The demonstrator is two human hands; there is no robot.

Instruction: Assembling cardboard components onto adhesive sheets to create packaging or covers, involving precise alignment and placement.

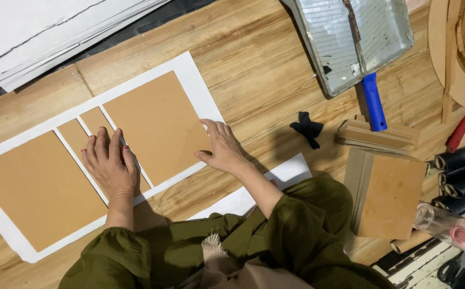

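The person is sitting on a wooden floor and is pressing brown board panels onto a large white sheet that is lying flat in front of them.

The left hand is lying palm down, fingers extended and close together, over the two narrow brown strips in the middle of the layout. The grip is flat and closed on nothing; it appears to be holding the strips against the sheet so that they are not shifting.

The right hand is resting at the right edge of the large square panel. Its fingers are lying spread on the white border while the thumb is touching the panel edge, apparently to steady or align that edge. It is pinching nothing.

A second large panel is lying to the left of the strips. Narrow white gaps are separating all four pieces, and a white margin is running around them.

Surrounding items:
- A stack of pale sheets is lying at the upper left.
- A metal paint tray with a blue-handled roller is lying at the upper right, within reach.
- A small black cloth is lying beside the tray.
- A pile of brown boards is standing at the right, with dark rolls beyond it.
- A clear bottle with a pink cap is lying on its side at the lower right.

No readable label is visible.
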